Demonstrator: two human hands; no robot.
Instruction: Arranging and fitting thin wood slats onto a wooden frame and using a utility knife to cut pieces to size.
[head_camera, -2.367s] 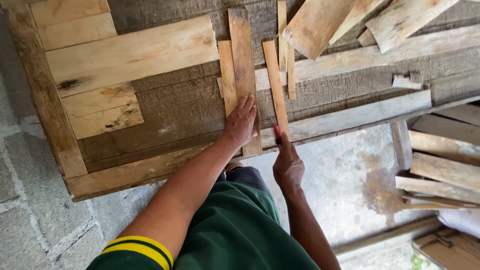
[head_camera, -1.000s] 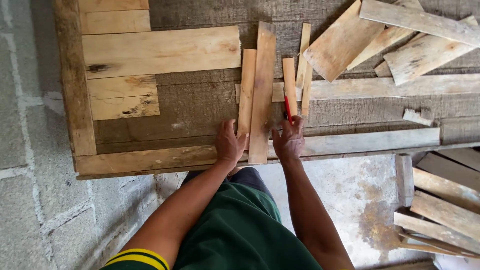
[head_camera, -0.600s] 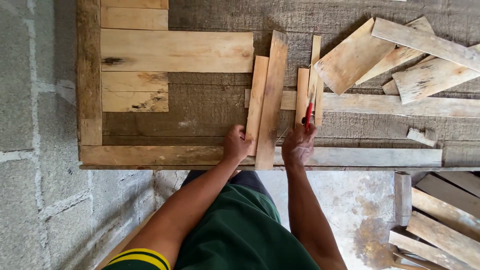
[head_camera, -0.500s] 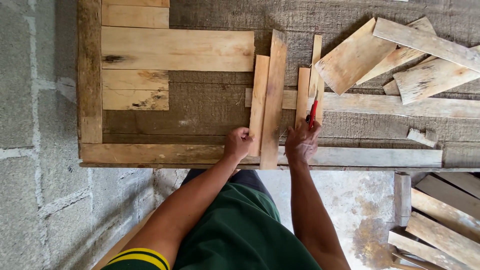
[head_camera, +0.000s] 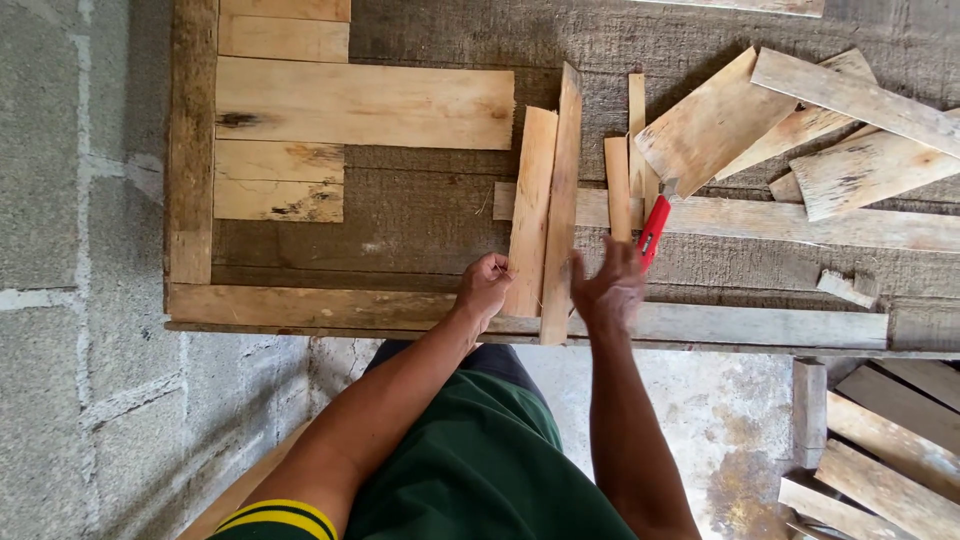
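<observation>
My left hand (head_camera: 484, 286) grips the near end of a short pale plank (head_camera: 531, 205) lying on a wooden frame (head_camera: 190, 180). A longer narrow plank (head_camera: 560, 200) lies right beside it, its near end over the frame's front rail. My right hand (head_camera: 608, 290) is just right of that plank and holds a red utility knife (head_camera: 652, 228), blade end pointing away from me. A thin slat (head_camera: 618, 186) lies under the knife.
Pale boards (head_camera: 360, 103) are fitted in the frame's left part. Loose weathered boards (head_camera: 800, 130) are heaped at the right. More planks (head_camera: 890, 440) lie on the concrete floor at lower right. A block wall (head_camera: 70, 200) is on the left.
The view has shifted so the frame sits more to the right. My hands slid to the planks' near ends, and my right hand now holds the knife up off the slat.
</observation>
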